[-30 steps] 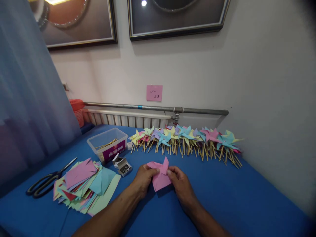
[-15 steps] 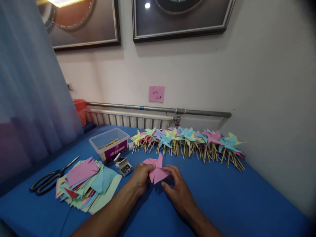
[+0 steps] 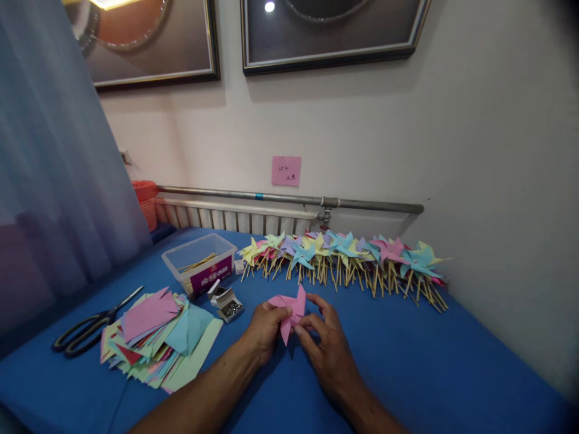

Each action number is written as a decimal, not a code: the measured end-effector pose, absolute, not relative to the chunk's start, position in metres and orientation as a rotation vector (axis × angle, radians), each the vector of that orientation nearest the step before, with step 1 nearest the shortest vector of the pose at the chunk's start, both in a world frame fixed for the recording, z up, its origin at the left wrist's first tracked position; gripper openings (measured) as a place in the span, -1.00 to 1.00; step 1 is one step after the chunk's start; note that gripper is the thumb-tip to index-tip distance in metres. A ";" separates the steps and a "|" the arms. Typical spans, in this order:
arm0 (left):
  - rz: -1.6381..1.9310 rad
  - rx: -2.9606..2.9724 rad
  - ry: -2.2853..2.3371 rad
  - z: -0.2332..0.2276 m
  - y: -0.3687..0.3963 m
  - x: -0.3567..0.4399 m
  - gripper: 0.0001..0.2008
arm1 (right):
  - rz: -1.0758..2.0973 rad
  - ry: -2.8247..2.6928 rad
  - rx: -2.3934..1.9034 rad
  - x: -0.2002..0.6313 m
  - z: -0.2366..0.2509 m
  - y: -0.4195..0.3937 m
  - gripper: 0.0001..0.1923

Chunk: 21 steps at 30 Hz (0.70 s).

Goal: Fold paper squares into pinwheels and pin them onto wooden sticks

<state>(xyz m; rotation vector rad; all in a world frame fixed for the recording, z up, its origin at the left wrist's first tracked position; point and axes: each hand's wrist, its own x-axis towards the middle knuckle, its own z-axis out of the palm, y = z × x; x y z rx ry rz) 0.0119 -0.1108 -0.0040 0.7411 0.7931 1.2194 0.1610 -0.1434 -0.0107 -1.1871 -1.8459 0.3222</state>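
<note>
Here, the left hand (image 3: 265, 325) and right hand (image 3: 328, 340) pinch a folded pink paper pinwheel (image 3: 289, 306) over the blue table (image 3: 452, 361). Slackened fingers would likely let its folded points spring open.

A pink square paper note (image 3: 286, 170) stuck on the white wall carries handwritten marks, the top line perhaps "252", the rest unreadable. The purple label on the clear plastic box (image 3: 199, 261) bears white characters, too blurred to read.
</note>
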 end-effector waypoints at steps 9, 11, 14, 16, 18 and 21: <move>1.276 0.750 0.895 -0.007 -0.113 0.017 -0.72 | 0.495 -1.662 -1.315 0.161 -0.009 -0.139 -0.71; 1.282 0.760 0.916 -0.008 -0.113 0.017 -0.72 | 0.528 -1.616 -1.345 0.160 -0.009 -0.137 -0.71; 1.288 0.760 0.929 -0.008 -0.113 0.018 -0.71 | 0.555 -1.593 -1.354 0.160 -0.011 -0.134 -0.73; 1.281 0.755 0.941 -0.008 -0.114 0.018 -0.70 | 0.579 -1.585 -1.359 0.160 -0.012 -0.132 -0.73; 1.275 0.757 0.940 -0.007 -0.114 0.018 -0.70 | 0.595 -1.568 -1.369 0.160 -0.012 -0.131 -0.74; 1.278 0.759 0.935 -0.007 -0.113 0.018 -0.70 | 0.604 -1.552 -1.373 0.161 -0.013 -0.130 -0.74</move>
